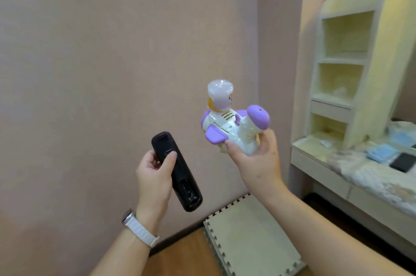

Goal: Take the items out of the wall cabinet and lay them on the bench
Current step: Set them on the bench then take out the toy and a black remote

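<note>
A plain pinkish wall fills most of the view. At the right stands a pale yellow shelf unit on a worktop strewn with blurred flat items. A foam floor mat lies below. The right hand grips a white and purple toy topped by a clear bottle. The left hand, with a white watch strap at its wrist, is closed around a black remote. Both items are in mid-air, well apart from the worktop.
</note>
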The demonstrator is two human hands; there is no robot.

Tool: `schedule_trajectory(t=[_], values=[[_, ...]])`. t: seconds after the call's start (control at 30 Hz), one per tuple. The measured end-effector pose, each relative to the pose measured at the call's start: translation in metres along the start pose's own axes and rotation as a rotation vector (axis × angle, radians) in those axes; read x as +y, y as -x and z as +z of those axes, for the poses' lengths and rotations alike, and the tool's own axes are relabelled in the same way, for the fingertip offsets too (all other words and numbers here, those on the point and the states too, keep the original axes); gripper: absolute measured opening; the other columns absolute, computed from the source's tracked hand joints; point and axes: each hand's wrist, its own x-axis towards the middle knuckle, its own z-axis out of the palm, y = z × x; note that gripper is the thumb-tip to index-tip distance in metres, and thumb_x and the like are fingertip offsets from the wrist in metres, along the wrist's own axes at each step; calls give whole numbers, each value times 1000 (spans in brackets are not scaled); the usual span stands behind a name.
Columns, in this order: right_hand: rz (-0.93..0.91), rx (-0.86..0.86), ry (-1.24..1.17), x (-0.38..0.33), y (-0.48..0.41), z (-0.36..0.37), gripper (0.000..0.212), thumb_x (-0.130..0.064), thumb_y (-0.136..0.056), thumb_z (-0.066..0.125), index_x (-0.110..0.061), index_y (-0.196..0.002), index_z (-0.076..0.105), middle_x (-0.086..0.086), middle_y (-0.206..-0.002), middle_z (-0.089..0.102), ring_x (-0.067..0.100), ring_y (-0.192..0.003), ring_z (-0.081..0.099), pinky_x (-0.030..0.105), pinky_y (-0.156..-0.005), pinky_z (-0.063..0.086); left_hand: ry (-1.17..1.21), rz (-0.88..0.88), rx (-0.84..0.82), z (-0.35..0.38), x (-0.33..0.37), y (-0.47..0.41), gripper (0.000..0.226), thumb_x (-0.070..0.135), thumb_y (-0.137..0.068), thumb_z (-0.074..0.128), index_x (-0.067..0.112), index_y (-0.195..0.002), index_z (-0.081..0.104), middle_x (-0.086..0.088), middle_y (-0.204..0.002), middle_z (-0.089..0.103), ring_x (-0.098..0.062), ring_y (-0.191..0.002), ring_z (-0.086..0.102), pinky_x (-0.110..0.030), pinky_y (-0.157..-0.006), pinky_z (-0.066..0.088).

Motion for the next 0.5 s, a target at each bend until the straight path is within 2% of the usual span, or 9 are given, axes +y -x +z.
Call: schedule_trajectory(t=[0.1,0.17,0.23,0.33,0.43,0.5], values=[[56,64,49,10,-6,-56,44,-26,-78,80,-54,-99,54,-2,-114,53,-6,-98,59,12,-81,46,-8,-52,-98,56,-16,20,10,8,-90,63,17,-92,65,-3,-82,66,-14,-74,61,-30,-69,52],[103,117,78,19,-9,-90,45,-28,-77,80,-48,-109,55,0,-117,56,0,-100,61,20,-83,49,-8,-77,-161,91,-24,30,9,9,-90,63,18,-92,64,-3,-83,66,-15,-75,62,-31,-69,52],[126,182,106,27,-11,-120,45,-28,-77,80,-43,-111,55,2,-117,58,3,-100,62,21,-82,50,-15,-93,-224,122,-32,36,9,11,-90,62,20,-91,64,-3,-84,66,-16,-78,62,-34,-72,53],[135,272,187,39,-14,-159,44,-27,-78,80,-46,-108,55,-3,-116,57,4,-104,58,24,-87,48,-33,-121,-316,166,-49,41,6,16,-90,63,22,-92,64,-6,-89,67,-18,-80,63,-38,-75,53],[167,334,254,57,-23,-193,47,-33,-76,77,-39,-118,56,-1,-117,59,9,-108,58,30,-91,49,-32,-166,-382,212,-70,42,3,16,-91,62,19,-92,63,-5,-85,67,-13,-71,63,-38,-69,53],[201,378,288,69,-32,-212,47,-35,-76,76,-39,-118,56,0,-116,60,8,-106,60,27,-90,50,-24,-216,-443,241,-87,40,3,16,-91,61,16,-94,63,-4,-84,67,-14,-71,63,-38,-69,53]])
